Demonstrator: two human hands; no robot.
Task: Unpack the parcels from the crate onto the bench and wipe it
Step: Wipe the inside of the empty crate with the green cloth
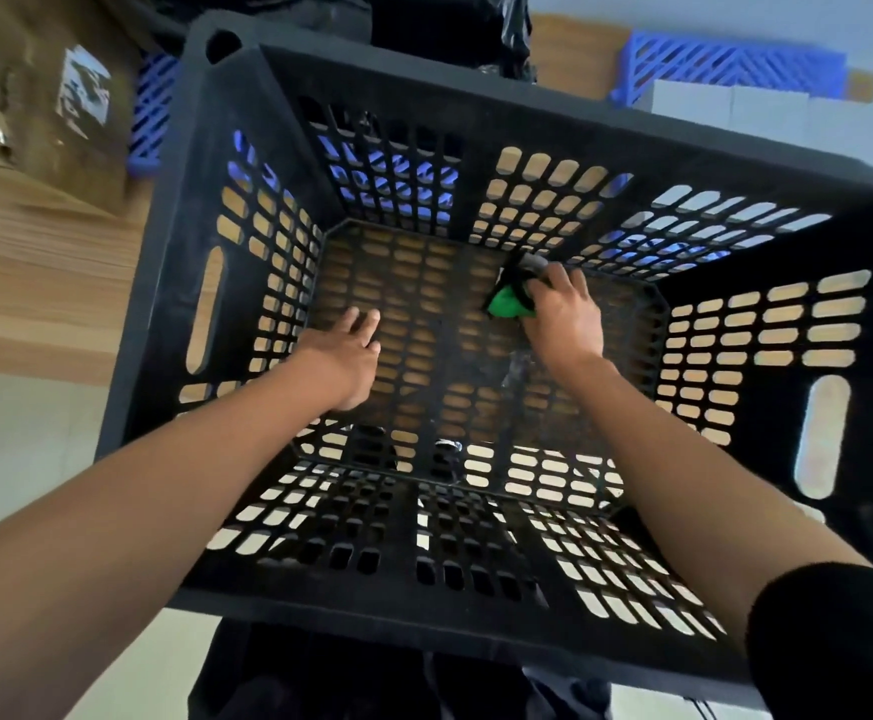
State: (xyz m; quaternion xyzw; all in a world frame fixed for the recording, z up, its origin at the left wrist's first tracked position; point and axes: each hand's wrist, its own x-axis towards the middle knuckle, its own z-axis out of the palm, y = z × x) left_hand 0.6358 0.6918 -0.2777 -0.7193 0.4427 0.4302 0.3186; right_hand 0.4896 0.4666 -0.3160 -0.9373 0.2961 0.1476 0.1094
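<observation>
1. While the right hand point(561, 309) curls its fingers round a green cloth point(508, 305) on the crate point(216, 210) floor, at two o'clock, the left hand point(348, 350) rests flat, fingers straight.
2. Soft and light, the cloth probably wants a bunched grip.
3. No parcels show inside.

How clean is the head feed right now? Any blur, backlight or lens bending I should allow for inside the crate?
Head view: wide-angle bending bows the crate rim; its floor is dim, backlit through the slots. The right hand on the green cloth and the left hand are fairly sharp; the cardboard box and blue crate look soft.
</observation>
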